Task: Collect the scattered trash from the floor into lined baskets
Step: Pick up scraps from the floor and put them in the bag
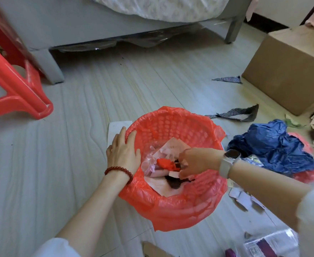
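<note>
A basket lined with a red plastic bag (172,206) stands on the floor in the middle. Inside lie paper sheets, a red scrap (164,162) and dark bits. My left hand (123,151) rests flat on the basket's left rim, fingers straight. My right hand (195,162), a watch on its wrist, reaches down into the basket with fingers curled round small pale and dark scraps (178,166). A second red-lined basket (308,175) on the right is mostly covered by a crumpled blue bag (274,147).
A cardboard box (289,71) stands at the back right. Grey patterned scraps (236,114) and torn paper (245,199) lie around the baskets. A white sheet (115,127) pokes out behind the left rim. A red plastic stool (17,86) and a grey bed frame (50,30) stand at left and back.
</note>
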Tool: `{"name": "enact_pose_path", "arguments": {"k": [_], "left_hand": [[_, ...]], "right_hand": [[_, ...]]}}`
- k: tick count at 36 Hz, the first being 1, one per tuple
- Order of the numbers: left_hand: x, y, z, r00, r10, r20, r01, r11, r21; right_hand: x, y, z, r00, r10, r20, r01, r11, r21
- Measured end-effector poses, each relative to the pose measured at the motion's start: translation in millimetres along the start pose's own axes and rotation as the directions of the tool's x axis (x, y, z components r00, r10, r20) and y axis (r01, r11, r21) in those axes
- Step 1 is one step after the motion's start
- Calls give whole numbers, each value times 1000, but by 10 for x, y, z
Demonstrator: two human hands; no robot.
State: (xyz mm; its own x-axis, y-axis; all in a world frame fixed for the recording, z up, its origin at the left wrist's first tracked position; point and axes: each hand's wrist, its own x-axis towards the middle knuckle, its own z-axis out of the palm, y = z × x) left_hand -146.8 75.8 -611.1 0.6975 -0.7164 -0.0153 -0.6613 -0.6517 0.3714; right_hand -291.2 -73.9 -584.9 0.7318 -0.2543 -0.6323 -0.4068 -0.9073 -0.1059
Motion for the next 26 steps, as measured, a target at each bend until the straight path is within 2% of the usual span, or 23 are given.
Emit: {"name": "enact_pose_path", "arguments": {"k": [2, 4, 6, 8, 10, 12, 16, 20, 23, 26], "left_hand": [[4, 27, 4, 1000, -8, -14, 7, 1000, -19], [8, 45, 12, 1000, -10, -21, 9, 1000, -25], [3, 43, 19, 1000, -6, -23, 6, 1000, -10], [-9, 26, 27, 1000, 0, -25, 0, 1000, 0], [-13, 1, 34, 999, 8, -31, -8, 1000, 20], [-9, -14, 31, 1000, 6, -23, -5, 999, 42], [18, 69, -4, 999, -34, -16, 35, 997, 63], [124, 434, -124, 991, 14, -134, -21, 998, -51], [220, 909, -176, 963, 145, -228, -177, 976, -126], [246, 1495, -97, 929, 275, -248, -323, 928, -183]], "right_hand": [[-62, 6, 6, 981, -32, -193, 18, 997, -70], [-6, -43, 142, 936, -203, -288, 143, 966, -218], [139, -108, 331, 926, -327, -189, 251, 907, -339], [311, -117, 538, 952, -304, -29, 279, 905, -321], [430, -117, 648, 960, -272, 68, 280, 929, -242], [525, -129, 672, 957, -266, 114, 285, 936, -208], [411, -99, 450, 961, -268, 66, 274, 957, -98], [-121, 105, 46, 941, -249, -230, 308, 910, 278], [-509, 452, -120, 878, -78, -472, 291, 870, 399], [-845, 924, -97, 796, 150, -586, 258, 792, 553]]}}
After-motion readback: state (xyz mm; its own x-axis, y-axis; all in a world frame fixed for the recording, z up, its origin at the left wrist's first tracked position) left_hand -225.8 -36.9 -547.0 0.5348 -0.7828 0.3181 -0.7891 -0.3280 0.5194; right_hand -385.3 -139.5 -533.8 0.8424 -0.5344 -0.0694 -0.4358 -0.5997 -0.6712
